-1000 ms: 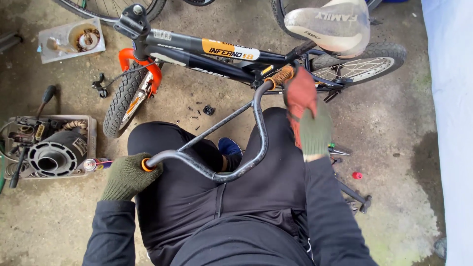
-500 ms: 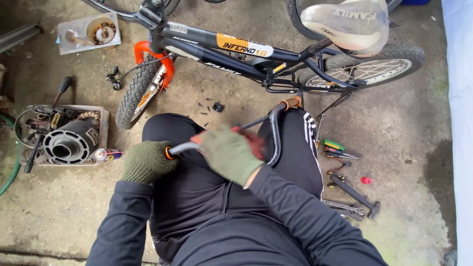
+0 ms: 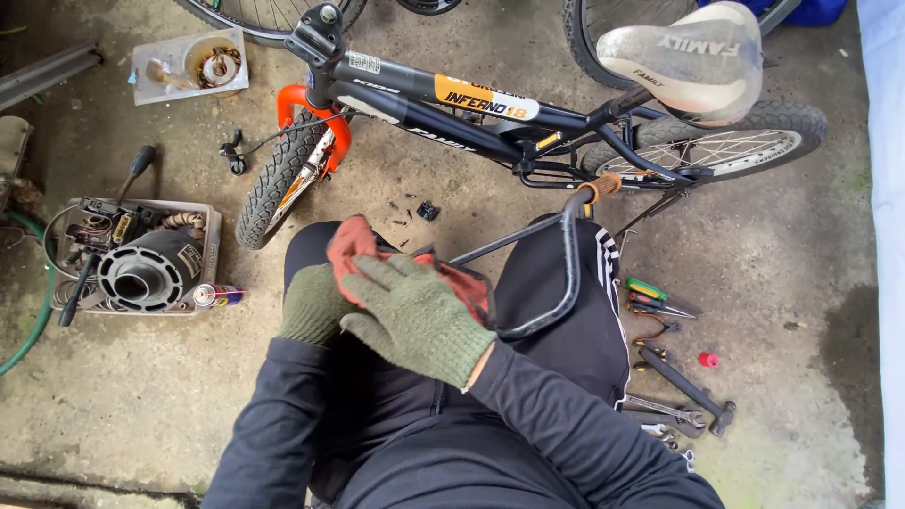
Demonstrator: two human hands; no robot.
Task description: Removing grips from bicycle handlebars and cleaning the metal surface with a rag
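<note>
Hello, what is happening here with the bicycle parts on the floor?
A person sits on the concrete floor with detached black handlebars across the lap. Both hands wear green gloves: the right hand presses a reddish rag over one bar end, which the left hand grips. A small black bicycle stands ahead, and hand tools lie at the right.

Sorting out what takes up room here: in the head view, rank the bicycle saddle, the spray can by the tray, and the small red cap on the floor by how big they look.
1. Bicycle saddle, clearly largest, though it sits nearest the camera.
2. Spray can.
3. Red cap, smallest.
</note>
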